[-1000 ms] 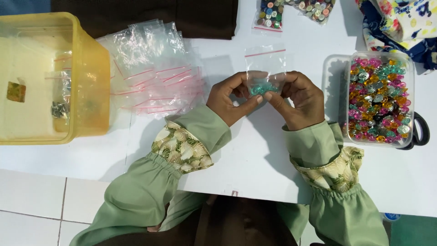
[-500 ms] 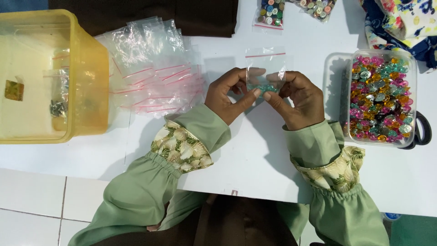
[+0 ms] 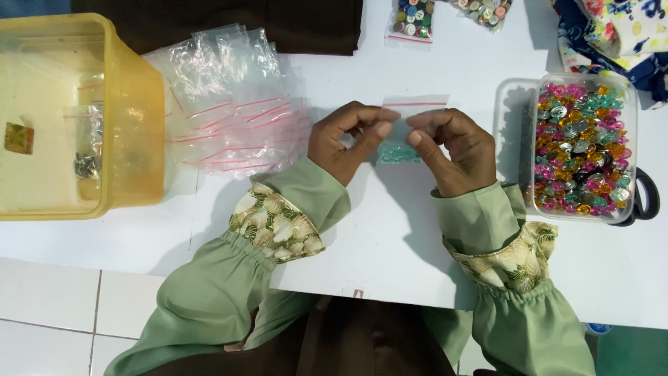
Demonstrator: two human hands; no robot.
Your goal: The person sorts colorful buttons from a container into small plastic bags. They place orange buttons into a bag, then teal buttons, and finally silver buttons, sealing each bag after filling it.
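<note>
Head view, the only one I had. Both hands met above the white table (image 3: 390, 230), near frame centre. The left hand (image 3: 344, 143) sat at about 9 o'clock of a small clear zip bag (image 3: 410, 111), the right hand (image 3: 452, 150) at about 3 o'clock. The bag hung between them, its red seal line running 9 to 3 along the top edge; that was its long axis, square to my line of sight. A little clump of teal beads (image 3: 398, 154) lay in the bag's bottom, at 6 o'clock from the seal, just below the thumbs.

Fingers: left thumb and forefinger pressed together on the bag's left upper part, right thumb and forefinger likewise on the right upper part. Both pinched the plastic, other fingers curled in. I could not tell whether the seal itself was shut or parted. Neither hand looked nearer; they held it evenly.

Around them: a heap of empty clear bags (image 3: 229, 97) with red seal lines at 10 o'clock of the left hand, close to but apart from it. Beyond that, at far 9 o'clock, a yellow tub (image 3: 136, 111) with a few small items inside. At 3 o'clock of the right hand, near it, a clear box of mixed coloured beads (image 3: 581, 143). At 12 o'clock, well apart, two filled bags of buttons (image 3: 412, 19) by the table's far edge. Patterned cloth (image 3: 612, 31) at 1 o'clock.
</note>
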